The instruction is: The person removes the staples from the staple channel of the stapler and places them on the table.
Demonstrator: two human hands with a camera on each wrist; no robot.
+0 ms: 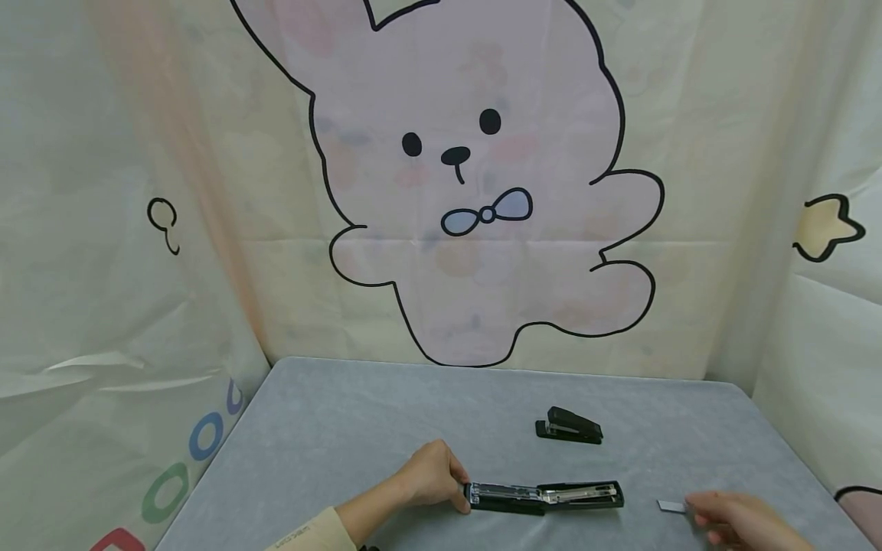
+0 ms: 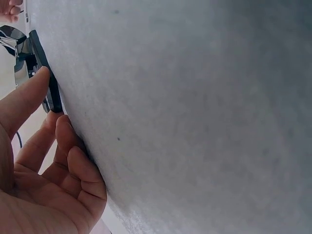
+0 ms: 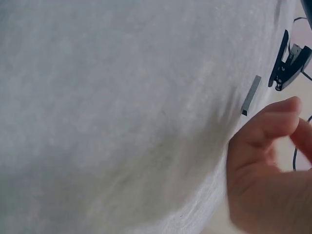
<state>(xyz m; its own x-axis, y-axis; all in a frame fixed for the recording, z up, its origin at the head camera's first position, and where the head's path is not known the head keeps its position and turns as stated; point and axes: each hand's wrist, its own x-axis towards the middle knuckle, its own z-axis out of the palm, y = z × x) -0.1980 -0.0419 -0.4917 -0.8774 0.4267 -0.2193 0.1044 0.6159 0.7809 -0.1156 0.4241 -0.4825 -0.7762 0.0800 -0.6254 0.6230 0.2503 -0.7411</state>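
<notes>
An opened-out black stapler (image 1: 506,499) lies lengthwise on the table, its metal inner parts facing up. My left hand (image 1: 432,473) pinches the stapler's left end between thumb and fingers; the left wrist view shows the thumb on the edge of the black stapler (image 2: 48,80). To the right lies a short grey strip of staples (image 1: 671,506), flat on the cloth. My right hand (image 1: 747,520) is beside the strip, fingers loosely bent. In the right wrist view the strip (image 3: 251,96) lies just past the fingertips; whether they touch it I cannot tell.
A second, smaller black stapler (image 1: 569,426) stands behind the opened one. A pale blue-grey cloth (image 1: 372,413) covers the table. Behind it hangs a curtain (image 1: 468,275) printed with a cartoon animal, and more curtain hangs at both sides.
</notes>
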